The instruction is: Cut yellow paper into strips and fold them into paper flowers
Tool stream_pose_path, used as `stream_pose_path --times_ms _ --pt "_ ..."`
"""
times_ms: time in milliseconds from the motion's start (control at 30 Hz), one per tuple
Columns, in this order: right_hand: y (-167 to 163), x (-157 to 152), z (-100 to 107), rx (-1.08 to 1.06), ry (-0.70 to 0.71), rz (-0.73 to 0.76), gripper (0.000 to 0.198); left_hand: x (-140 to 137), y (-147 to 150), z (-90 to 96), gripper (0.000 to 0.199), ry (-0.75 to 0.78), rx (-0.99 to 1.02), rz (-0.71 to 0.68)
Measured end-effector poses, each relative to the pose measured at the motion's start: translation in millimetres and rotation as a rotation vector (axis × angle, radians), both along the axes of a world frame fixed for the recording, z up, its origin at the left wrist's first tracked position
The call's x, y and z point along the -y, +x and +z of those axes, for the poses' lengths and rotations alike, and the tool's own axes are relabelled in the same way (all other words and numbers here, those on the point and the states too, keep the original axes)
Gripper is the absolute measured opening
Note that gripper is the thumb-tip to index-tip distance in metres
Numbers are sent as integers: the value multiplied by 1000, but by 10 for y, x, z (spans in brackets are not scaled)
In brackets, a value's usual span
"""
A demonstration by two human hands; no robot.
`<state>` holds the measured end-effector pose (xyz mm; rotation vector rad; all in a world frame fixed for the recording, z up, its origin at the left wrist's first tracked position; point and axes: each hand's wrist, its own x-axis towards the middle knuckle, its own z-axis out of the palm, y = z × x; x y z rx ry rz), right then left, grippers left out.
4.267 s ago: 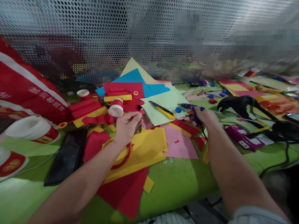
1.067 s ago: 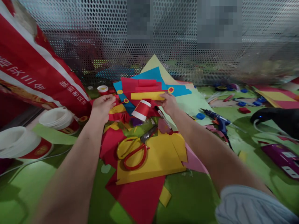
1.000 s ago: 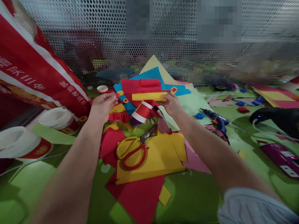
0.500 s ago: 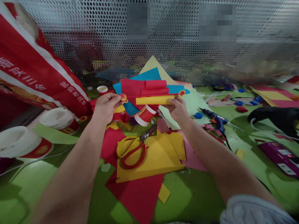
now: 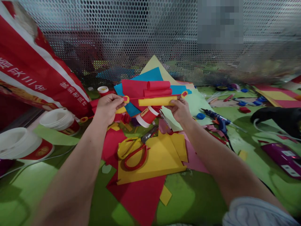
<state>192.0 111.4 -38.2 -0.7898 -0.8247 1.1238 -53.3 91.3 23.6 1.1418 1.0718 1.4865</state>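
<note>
A thin red paper strip [image 5: 148, 96] spans the gap between my hands, with a small yellow-and-red tip at each end. My left hand [image 5: 108, 108] pinches its left end by the tip. My right hand [image 5: 180, 110] is closed around the right end of a yellow paper roll [image 5: 156, 101], close to the strip's other tip. Just above lie or hang two red paper rolls [image 5: 158, 85]; whether they join the strip is unclear. Below the yellow roll a red-and-white paper cup [image 5: 148, 116] lies tilted. Scissors [image 5: 135, 150] with yellow and red handles rest on yellow paper [image 5: 162, 157].
White cups [image 5: 56, 117] stand at left beside a big red bag [image 5: 39, 62]. A blue glue gun [image 5: 218, 119] and a purple power strip [image 5: 281, 158] lie to the right. Blue paper [image 5: 152, 75] and other sheets are piled before a perforated metal screen [image 5: 169, 37].
The yellow roll and the red rolls have shifted slightly right. At my left fingers, two small yellow-edged pieces showed before; now one tip shows. Both hands keep their grip.
</note>
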Motion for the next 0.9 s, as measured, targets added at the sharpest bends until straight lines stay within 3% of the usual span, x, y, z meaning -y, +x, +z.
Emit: stream_pose_path --times_ms 433,900 --pt "47 -18 -16 -14 -5 12 19 2 -104 0 26 -83 -84 -128" --pt "60 -21 -6 18 -34 7 18 32 -61 35 28 -88 -109 -99"
